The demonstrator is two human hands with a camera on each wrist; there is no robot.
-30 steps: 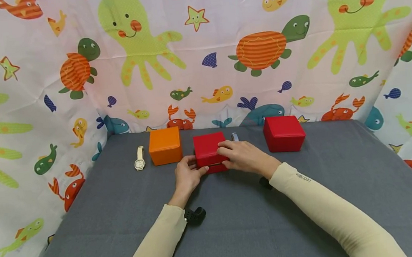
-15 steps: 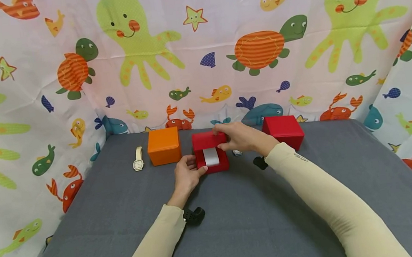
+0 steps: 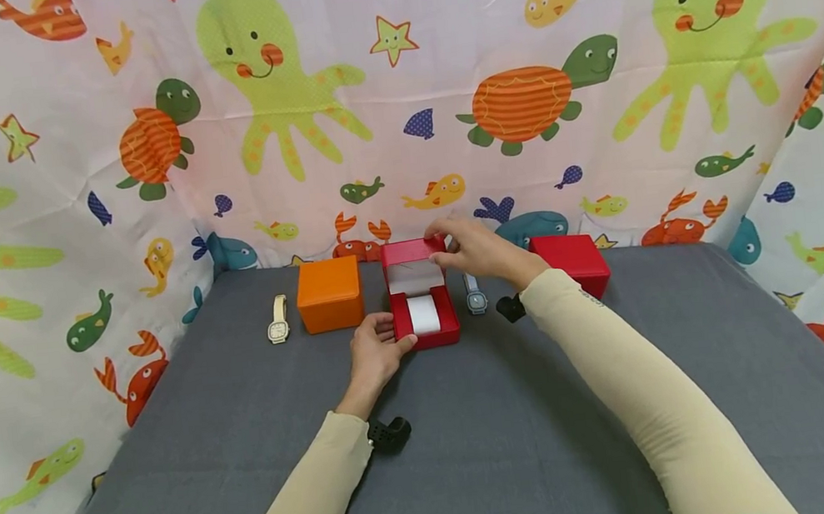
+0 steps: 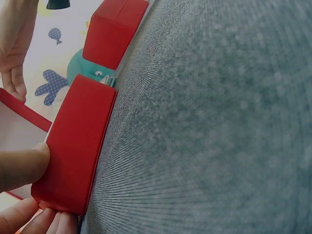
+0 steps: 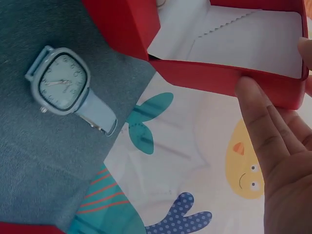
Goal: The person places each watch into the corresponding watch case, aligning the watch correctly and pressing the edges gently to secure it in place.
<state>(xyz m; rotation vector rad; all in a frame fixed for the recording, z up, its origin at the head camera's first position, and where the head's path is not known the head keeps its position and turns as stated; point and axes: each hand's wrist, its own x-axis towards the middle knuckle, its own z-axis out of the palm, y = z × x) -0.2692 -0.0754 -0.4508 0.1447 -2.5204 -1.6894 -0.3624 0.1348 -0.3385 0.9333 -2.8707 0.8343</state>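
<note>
A red watch box [image 3: 441,338] stands raised-lid at the middle back of the table, with a white cushion [image 3: 424,314] in its base. My left hand [image 3: 374,353] grips the base at its front left corner; the left wrist view has the thumb [image 4: 24,168] on the front face and fingers round the side. Up at the lid's right edge, my right hand [image 3: 482,248] holds the red lid [image 5: 219,78], whose inside is white. Just right of the box lies a light blue wristwatch [image 3: 476,299], dial up, strap pointing backward.
Left of the red box sits an orange box [image 3: 330,295], lid down. A cream wristwatch [image 3: 279,321] lies further left. At the right stands a second red box [image 3: 570,257], also lid down. A printed cloth [image 3: 398,124] hangs behind the grey table [image 3: 478,451].
The watch box's lid has swung up and back under my right hand, baring the white cushion. My left hand has stayed at the base. The blue watch now shows fully.
</note>
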